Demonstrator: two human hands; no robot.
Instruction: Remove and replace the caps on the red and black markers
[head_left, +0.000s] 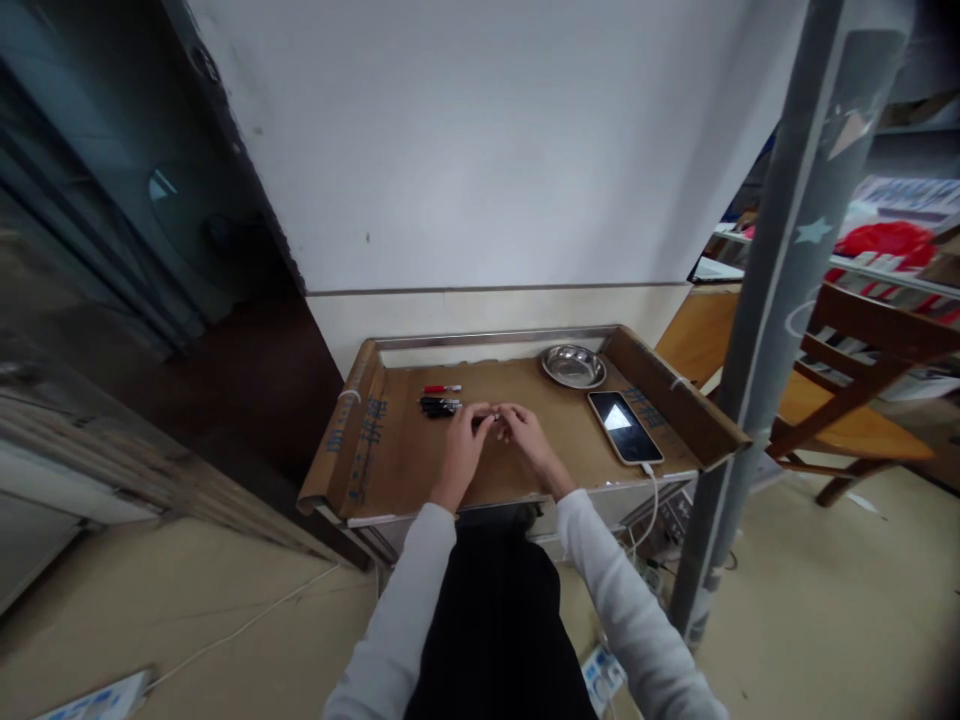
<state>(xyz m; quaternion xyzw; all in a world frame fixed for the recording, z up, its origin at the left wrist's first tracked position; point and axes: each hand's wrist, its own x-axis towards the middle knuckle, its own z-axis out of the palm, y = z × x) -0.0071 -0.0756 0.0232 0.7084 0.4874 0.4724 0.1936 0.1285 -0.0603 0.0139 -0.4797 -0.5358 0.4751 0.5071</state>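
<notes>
Both my hands meet over the middle of a small cardboard-lined table (390, 470). My left hand (466, 442) and my right hand (525, 430) have their fingertips pinched together around something too small to make out. Just left of my left hand lie a few black pens (439, 406), and a red pen (442, 388) lies a little behind them. My white sleeves run down to the bottom edge of the view.
A metal bowl (574, 366) stands at the table's back right. A phone (624, 426) with a lit screen lies on the right, its cable hanging off the front. A grey pole (757, 330) rises at right, a wooden chair (847, 390) beyond it. White wall behind.
</notes>
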